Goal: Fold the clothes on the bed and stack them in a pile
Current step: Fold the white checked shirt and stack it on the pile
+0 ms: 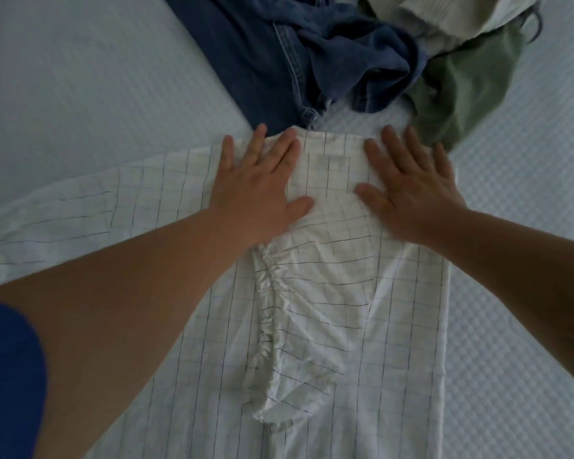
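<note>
A white garment with a thin dark grid pattern (338,293) lies spread on the bed, running from the bottom of the view up to the middle. One sleeve with a gathered cuff is folded over its centre. My left hand (256,187) lies flat on the garment's upper left part, fingers straight. My right hand (408,183) presses flat on the upper right part, fingers spread. Both hands sit near the garment's far edge.
Beyond the hands lies a heap of unfolded clothes: blue jeans (265,58), a dark blue garment (358,61), a green garment (468,91) and a pale cream one (444,14). The bed's white textured cover (80,87) shows at left and right.
</note>
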